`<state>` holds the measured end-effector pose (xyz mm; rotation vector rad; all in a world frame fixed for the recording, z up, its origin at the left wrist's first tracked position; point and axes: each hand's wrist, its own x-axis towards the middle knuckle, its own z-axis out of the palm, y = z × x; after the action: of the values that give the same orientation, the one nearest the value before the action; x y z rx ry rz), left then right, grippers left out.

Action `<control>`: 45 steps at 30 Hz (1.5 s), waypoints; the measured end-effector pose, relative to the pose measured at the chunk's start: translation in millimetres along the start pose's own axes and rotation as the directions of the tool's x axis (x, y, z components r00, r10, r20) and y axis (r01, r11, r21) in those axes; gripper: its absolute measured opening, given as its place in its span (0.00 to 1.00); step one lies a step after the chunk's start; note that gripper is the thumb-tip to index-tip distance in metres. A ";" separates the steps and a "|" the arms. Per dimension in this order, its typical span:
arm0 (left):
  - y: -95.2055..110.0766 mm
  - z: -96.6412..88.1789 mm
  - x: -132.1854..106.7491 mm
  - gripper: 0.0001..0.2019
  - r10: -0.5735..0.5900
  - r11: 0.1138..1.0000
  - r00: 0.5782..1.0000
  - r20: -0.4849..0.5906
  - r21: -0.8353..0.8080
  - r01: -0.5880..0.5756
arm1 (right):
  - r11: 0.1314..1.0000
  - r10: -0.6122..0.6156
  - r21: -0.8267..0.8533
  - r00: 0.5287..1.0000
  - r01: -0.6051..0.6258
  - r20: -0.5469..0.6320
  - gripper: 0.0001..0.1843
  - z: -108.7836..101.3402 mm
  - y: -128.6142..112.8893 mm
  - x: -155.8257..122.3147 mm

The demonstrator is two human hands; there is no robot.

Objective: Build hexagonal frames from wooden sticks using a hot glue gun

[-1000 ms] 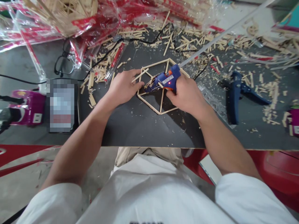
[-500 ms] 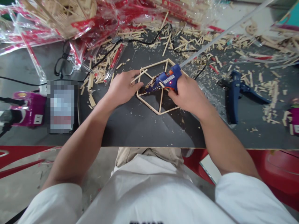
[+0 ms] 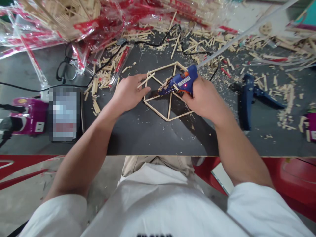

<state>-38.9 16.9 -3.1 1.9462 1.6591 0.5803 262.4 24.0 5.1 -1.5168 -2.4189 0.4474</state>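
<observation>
A hexagon frame of thin wooden sticks point(image 3: 158, 112) lies flat on the dark tabletop point(image 3: 153, 135). My left hand point(image 3: 128, 92) pinches a short wooden stick point(image 3: 146, 80) at the frame's left corner. My right hand point(image 3: 203, 98) grips a blue glue gun point(image 3: 181, 83) with a long clear glue rod point(image 3: 237, 38) sticking out behind. The gun's nozzle points left, over the middle of the frame.
Cut stick pieces and sawdust point(image 3: 204, 44) litter the far half of the table. Red and clear plastic packs point(image 3: 74, 19) pile at the back left. Eyeglasses point(image 3: 64, 70), a blurred phone point(image 3: 64, 113), a purple tool point(image 3: 24, 115) sit left; blue cutters point(image 3: 249, 95) right.
My right hand has drawn the glue gun a little to the right, away from the frame's left side. My left hand still holds the short stick in place.
</observation>
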 end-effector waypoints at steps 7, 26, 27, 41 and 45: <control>5.8 -2.5 -1.8 0.28 -0.026 0.999 0.999 0.024 0.037 0.026 | 0.996 0.046 -0.076 0.999 -0.046 0.001 0.23 -9.7 -6.4 -3.1; -3.7 1.0 -1.9 0.27 0.026 0.999 1.000 -0.012 0.041 -0.025 | 0.996 0.081 -0.034 0.996 -0.082 -0.034 0.18 -22.1 17.7 -7.8; -3.8 1.1 -1.9 0.27 0.022 0.999 1.000 -0.015 0.047 -0.021 | 0.993 0.094 -0.076 0.995 -0.096 -0.033 0.18 -24.9 14.5 -8.0; 3.9 -0.7 -2.1 0.27 0.003 0.997 1.000 0.003 0.077 -0.003 | 0.993 0.117 0.017 0.976 -0.116 -0.183 0.21 -33.5 19.7 -13.0; 4.0 0.1 -3.7 0.25 0.057 0.995 0.998 0.016 0.086 -0.059 | 0.962 0.269 0.046 0.902 -0.269 -0.338 0.27 -44.4 25.9 -12.6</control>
<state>-36.4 12.8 -0.7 2.0615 1.6495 0.5240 305.5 28.7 35.4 -1.7720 -1.9564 0.2086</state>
